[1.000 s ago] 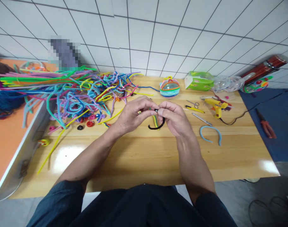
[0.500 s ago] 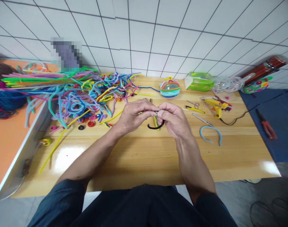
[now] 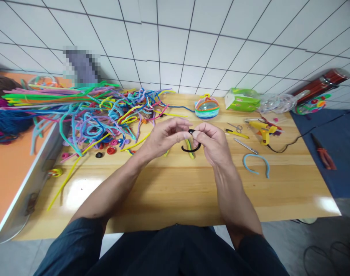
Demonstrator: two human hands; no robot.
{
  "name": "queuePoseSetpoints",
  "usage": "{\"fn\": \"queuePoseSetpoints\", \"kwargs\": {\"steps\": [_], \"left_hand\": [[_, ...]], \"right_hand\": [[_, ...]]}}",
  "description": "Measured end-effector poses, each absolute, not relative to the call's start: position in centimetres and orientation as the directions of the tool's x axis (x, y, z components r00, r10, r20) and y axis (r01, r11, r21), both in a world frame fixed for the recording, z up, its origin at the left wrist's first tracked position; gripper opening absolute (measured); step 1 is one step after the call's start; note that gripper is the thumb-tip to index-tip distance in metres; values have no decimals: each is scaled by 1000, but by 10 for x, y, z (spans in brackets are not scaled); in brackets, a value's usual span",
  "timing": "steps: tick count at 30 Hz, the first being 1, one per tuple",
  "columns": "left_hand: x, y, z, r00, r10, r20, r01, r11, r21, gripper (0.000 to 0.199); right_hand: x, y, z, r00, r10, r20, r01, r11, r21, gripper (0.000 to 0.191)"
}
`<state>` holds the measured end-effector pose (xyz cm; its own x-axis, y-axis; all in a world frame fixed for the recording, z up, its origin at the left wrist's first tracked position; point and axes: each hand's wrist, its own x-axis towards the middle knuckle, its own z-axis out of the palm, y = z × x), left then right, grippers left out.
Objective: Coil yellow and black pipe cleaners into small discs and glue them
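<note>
A curved black pipe cleaner [image 3: 188,150] is pinched between the thumb and fingers of my right hand [image 3: 213,141]. Its lower end hooks round to the left, and a small dark loop shows at the fingertips. My left hand [image 3: 166,138] is just left of it, thumb and fingers apart, with the thumb tip close to the loop. Beneath the hands a yellow and green strip [image 3: 189,148] lies on the wooden table [image 3: 175,191], partly covered.
Colourful pipe cleaners [image 3: 97,111] are heaped at left, with buttons [image 3: 111,150] in front. A striped ball-like craft piece [image 3: 206,109] stands at the back. On the right lie scissors [image 3: 236,127], a yellow cutter [image 3: 237,133], a glue gun [image 3: 264,130] and a blue pipe cleaner [image 3: 255,155].
My left fingers have parted and drawn back slightly from the black pipe cleaner, exposing its upper loop. My right hand still pinches it.
</note>
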<state>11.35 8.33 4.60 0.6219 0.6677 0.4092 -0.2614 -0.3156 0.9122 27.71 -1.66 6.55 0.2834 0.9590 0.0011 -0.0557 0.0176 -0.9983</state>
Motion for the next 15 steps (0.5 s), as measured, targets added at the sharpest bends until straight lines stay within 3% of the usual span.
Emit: {"fn": "queuePoseSetpoints", "kwargs": {"steps": [7, 15], "left_hand": [[108, 84, 55, 718, 658, 226, -200, -115, 973, 42], [127, 61, 46, 528, 843, 101, -313, 83, 946, 48]], "right_hand": [[277, -19, 69, 313, 944, 108, 135, 69, -989, 16], [266, -17, 59, 450, 864, 226, 217, 140, -966, 14]]}}
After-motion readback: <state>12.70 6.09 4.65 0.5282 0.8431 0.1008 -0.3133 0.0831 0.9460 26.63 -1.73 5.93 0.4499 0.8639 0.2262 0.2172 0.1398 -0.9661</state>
